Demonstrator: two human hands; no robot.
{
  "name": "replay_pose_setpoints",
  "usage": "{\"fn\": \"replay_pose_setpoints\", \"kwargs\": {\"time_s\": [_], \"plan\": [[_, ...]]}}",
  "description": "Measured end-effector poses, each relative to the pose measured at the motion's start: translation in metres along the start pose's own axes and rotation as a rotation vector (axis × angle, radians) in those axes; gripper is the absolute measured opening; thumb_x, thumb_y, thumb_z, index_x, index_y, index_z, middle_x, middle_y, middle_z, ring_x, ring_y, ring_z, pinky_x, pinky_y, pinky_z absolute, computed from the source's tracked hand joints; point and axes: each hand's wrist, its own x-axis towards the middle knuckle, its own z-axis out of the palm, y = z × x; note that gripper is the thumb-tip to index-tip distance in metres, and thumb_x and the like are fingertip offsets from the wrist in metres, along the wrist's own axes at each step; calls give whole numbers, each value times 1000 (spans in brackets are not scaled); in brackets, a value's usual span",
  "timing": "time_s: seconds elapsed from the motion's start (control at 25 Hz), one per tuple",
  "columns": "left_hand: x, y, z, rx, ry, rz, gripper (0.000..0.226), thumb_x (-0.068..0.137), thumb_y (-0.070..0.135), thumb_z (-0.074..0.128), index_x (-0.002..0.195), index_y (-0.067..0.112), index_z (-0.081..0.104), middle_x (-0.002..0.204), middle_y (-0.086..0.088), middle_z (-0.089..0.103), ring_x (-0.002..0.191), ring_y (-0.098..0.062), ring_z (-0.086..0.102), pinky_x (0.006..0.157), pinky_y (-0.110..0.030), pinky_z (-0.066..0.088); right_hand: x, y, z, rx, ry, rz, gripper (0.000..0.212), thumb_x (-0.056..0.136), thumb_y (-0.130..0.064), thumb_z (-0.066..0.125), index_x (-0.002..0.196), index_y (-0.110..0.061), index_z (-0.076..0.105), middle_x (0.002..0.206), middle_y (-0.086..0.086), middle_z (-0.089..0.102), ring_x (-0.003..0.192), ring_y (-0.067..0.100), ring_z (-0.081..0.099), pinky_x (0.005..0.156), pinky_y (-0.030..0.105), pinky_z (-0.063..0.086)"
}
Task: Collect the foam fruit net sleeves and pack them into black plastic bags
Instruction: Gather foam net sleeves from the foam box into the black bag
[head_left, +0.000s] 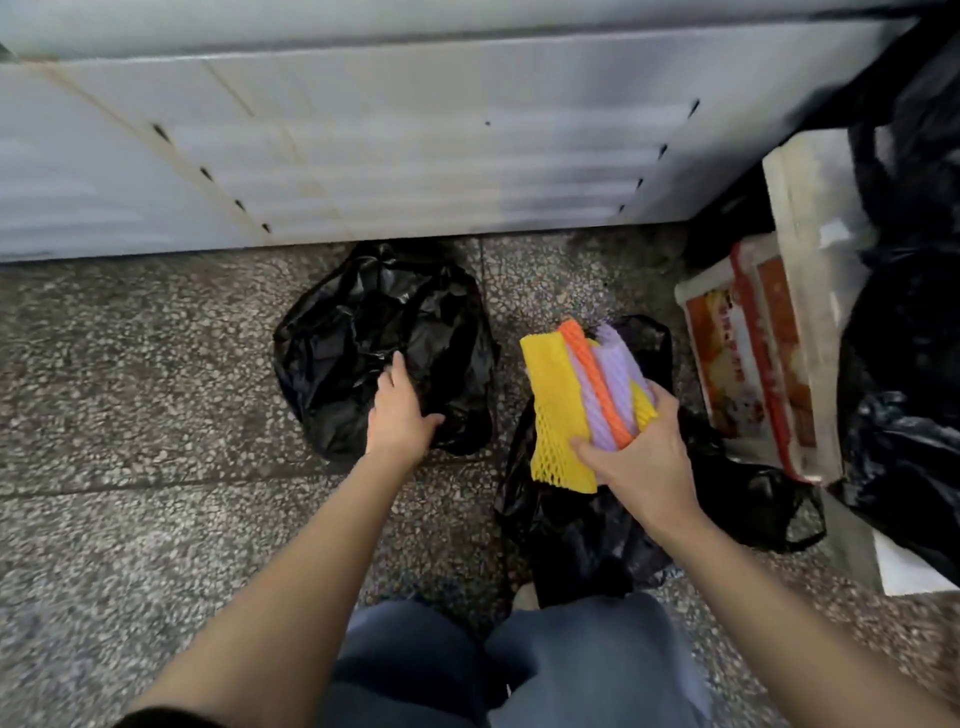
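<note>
Now the right hand (641, 467) clutches the bunched foam net sleeves (582, 395), which fan out beyond its fingers above the near black bag (587, 540). The left hand (400, 415) rests spread on the far black bag (363, 322).

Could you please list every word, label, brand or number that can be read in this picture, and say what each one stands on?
No text here can be read.
Cardboard box: red and orange print with a few marks like characters, too blurred to read.
Foam net sleeves, left black bag, right black bag, white cabinet: no print visible.
</note>
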Motion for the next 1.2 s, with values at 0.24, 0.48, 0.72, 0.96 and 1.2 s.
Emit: {"fn": "replay_pose_setpoints", "kwargs": {"time_s": [0.24, 0.48, 0.72, 0.96, 1.2], "plan": [[-29, 31, -41, -204, 156, 32, 51, 89, 18, 64, 134, 4, 43, 128, -15, 57, 119, -29, 51, 83, -18, 36, -21, -6, -20, 58, -41, 23, 94, 63, -41, 80, 137, -33, 22, 126, 2, 52, 101, 26, 60, 82, 45, 51], [-160, 103, -115, -368, 134, 184, 40, 91, 20, 61, 127, 10, 47, 104, 4, 58, 96, -12, 56, 66, -8, 39, -105, -69, -83, 124, -18, 36, 96, 67, -41, 79, 140, -22, 20, 131, 3, 46, 104, 26, 58, 81, 38, 50], [-292, 180, -162, -375, 1, 357, 31, 93, 20, 57, 122, 25, 47, 114, 17, 56, 110, -6, 52, 92, -18, 39, -179, -130, -174, 229, 108, -2, 105, 68, -38, 79, 145, -16, 12, 139, 5, 39, 118, 23, 51, 91, 39, 48], [-363, 224, -203, -215, -107, 535, 50, 95, 23, 54, 141, 11, 38, 142, -1, 45, 132, -16, 40, 111, -34, 31, -252, -144, -261, 231, 158, -62, 106, 69, -40, 78, 146, -15, 10, 143, 7, 37, 122, 23, 49, 93, 34, 45], [-427, 287, -223, 87, -114, 858, 49, 96, 26, 51, 142, 16, 35, 143, -3, 42, 133, -19, 39, 106, -27, 33, -341, -87, -363, 323, 380, -1, 103, 72, -32, 79, 146, -11, 11, 140, 8, 41, 113, 20, 50, 90, 33, 42]]}}
